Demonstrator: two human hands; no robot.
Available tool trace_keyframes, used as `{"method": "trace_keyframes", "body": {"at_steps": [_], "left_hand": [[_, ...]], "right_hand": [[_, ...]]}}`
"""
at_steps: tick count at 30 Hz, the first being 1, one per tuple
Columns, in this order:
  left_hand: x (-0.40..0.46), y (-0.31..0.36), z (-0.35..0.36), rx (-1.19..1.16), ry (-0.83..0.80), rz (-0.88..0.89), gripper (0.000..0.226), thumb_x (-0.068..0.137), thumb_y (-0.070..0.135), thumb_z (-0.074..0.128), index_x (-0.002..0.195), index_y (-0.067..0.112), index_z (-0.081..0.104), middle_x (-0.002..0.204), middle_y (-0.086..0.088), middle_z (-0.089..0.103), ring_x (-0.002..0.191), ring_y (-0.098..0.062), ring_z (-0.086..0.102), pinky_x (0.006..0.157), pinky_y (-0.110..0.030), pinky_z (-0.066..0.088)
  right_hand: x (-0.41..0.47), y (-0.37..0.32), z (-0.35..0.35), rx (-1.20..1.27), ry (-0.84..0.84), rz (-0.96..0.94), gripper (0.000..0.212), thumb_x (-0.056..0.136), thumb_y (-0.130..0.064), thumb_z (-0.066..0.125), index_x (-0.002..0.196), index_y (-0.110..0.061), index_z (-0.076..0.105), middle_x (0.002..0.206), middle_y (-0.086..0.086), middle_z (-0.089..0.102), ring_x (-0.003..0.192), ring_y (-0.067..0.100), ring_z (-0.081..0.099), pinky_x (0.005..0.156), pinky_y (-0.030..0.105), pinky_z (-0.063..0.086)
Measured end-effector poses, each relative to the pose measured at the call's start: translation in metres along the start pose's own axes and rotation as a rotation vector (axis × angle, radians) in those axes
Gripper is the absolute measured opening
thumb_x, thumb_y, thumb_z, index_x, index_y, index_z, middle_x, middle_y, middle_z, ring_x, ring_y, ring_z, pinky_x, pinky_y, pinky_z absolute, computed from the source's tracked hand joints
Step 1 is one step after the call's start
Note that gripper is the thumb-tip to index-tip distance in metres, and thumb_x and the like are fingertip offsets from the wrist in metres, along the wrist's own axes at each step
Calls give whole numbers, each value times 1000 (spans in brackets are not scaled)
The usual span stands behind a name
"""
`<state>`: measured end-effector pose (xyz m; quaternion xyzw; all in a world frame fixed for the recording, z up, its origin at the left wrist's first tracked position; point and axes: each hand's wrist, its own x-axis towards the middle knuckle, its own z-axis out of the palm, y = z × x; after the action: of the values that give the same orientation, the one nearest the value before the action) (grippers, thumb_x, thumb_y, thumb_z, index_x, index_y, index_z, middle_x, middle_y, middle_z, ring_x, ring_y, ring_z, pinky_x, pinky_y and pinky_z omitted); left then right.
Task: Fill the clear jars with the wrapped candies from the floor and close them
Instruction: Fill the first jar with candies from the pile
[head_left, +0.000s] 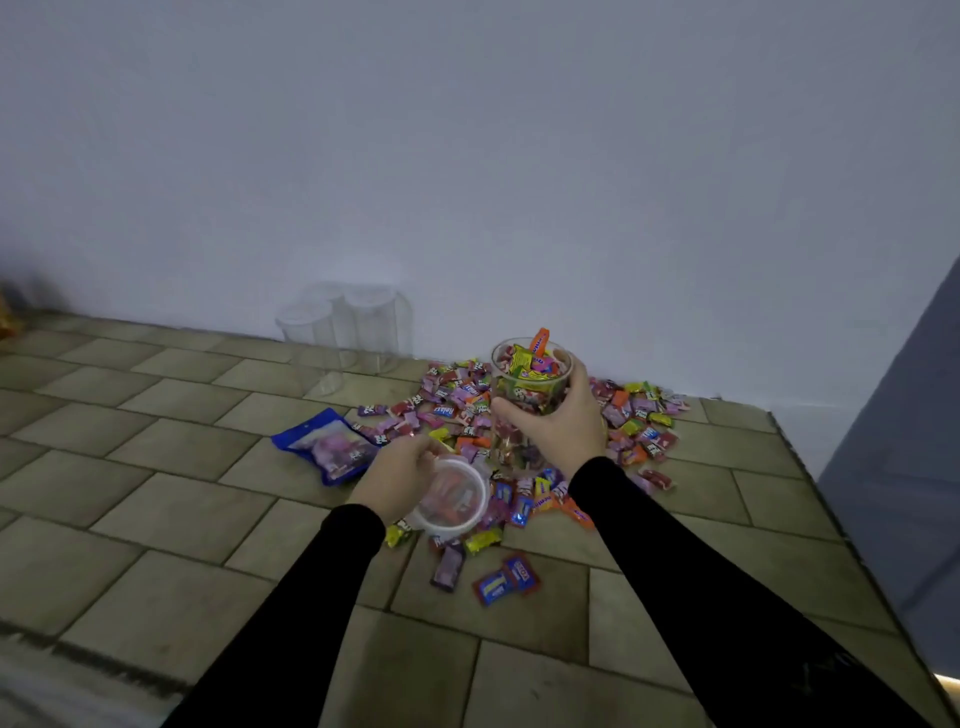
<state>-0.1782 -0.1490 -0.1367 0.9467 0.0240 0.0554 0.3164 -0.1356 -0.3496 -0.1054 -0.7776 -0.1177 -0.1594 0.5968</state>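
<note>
A clear jar (524, 387) full of wrapped candies stands amid the candy pile (636, 423) on the tiled floor. My right hand (556, 421) grips the jar around its upper half; an orange wrapper sticks out above the rim. My left hand (402, 467) holds a clear round lid (452, 496) just left of and below the jar, over the near edge of the pile. Three empty clear jars (343, 332) stand by the wall behind.
A blue candy bag (330, 444) lies left of the pile. Loose candies (506, 577) lie nearer to me. A white wall runs behind, and a grey panel (904, 467) stands at the right. Bare tiles (130, 467) stretch to the left.
</note>
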Motion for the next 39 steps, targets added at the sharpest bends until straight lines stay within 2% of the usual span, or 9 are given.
{"method": "trace_keyframes", "body": {"at_steps": [4, 8, 11, 18, 25, 27, 30, 35, 39], "left_hand": [[18, -27, -22, -121, 96, -105, 23, 93, 1, 49, 107, 16, 60, 104, -7, 67, 97, -22, 63, 86, -37, 52], [40, -56, -48, -282, 204, -195, 26, 93, 0, 42, 104, 21, 51, 88, -8, 66, 77, -21, 59, 58, -27, 45], [65, -75, -64, -334, 263, -227, 32, 92, -4, 43, 114, 18, 50, 71, -3, 57, 64, -19, 51, 54, -30, 40], [118, -114, -87, -125, 390, -75, 36, 92, -3, 44, 123, 10, 56, 108, -5, 53, 101, -25, 53, 87, -31, 41], [169, -156, -85, -28, 367, -29, 37, 88, -5, 50, 121, 7, 61, 107, -15, 57, 99, -29, 54, 84, -24, 36], [180, -165, -82, -25, 354, -44, 38, 89, -6, 49, 123, 6, 61, 107, -16, 58, 99, -30, 55, 83, -20, 34], [190, -171, -80, -5, 324, -26, 39, 89, -8, 48, 125, 3, 60, 111, -20, 58, 102, -32, 55, 87, -26, 36], [201, -179, -77, 39, 238, -48, 43, 91, -8, 42, 129, 5, 57, 121, -20, 55, 109, -34, 53, 90, -32, 37], [200, -183, -76, 75, 179, -73, 43, 89, -9, 41, 125, 7, 59, 119, -19, 58, 107, -33, 54, 83, -31, 38]], "right_hand": [[26, -5, 35, 45, -13, 7, 89, 62, -42, 87, 135, -24, 39, 117, -12, 54, 106, 6, 56, 94, 24, 49], [53, -9, 78, 85, -12, 15, 90, 60, -41, 89, 134, -22, 40, 119, -8, 57, 107, 8, 59, 92, 24, 50], [76, -12, 110, 87, -27, 8, 89, 61, -39, 89, 133, -21, 40, 120, -7, 58, 107, 8, 59, 87, 18, 48], [119, -4, 182, 88, -52, 9, 91, 64, -35, 88, 136, -22, 35, 117, -10, 55, 104, 5, 56, 84, 10, 45], [149, 20, 234, 105, -39, 70, 90, 62, -35, 89, 134, -23, 36, 119, -8, 55, 107, 7, 56, 82, 6, 43], [156, 27, 247, 99, -44, 88, 90, 61, -36, 89, 134, -23, 37, 118, -9, 55, 108, 8, 57, 88, 14, 47], [163, 36, 259, 85, -45, 105, 92, 61, -36, 89, 135, -21, 37, 121, -6, 57, 109, 10, 58, 93, 23, 49], [167, 43, 272, 51, -26, 120, 88, 61, -33, 90, 132, -19, 41, 115, -9, 57, 106, 7, 57, 86, 14, 45], [165, 45, 275, 24, -20, 120, 88, 59, -37, 90, 131, -20, 43, 113, -10, 58, 105, 7, 58, 88, 18, 47]]}}
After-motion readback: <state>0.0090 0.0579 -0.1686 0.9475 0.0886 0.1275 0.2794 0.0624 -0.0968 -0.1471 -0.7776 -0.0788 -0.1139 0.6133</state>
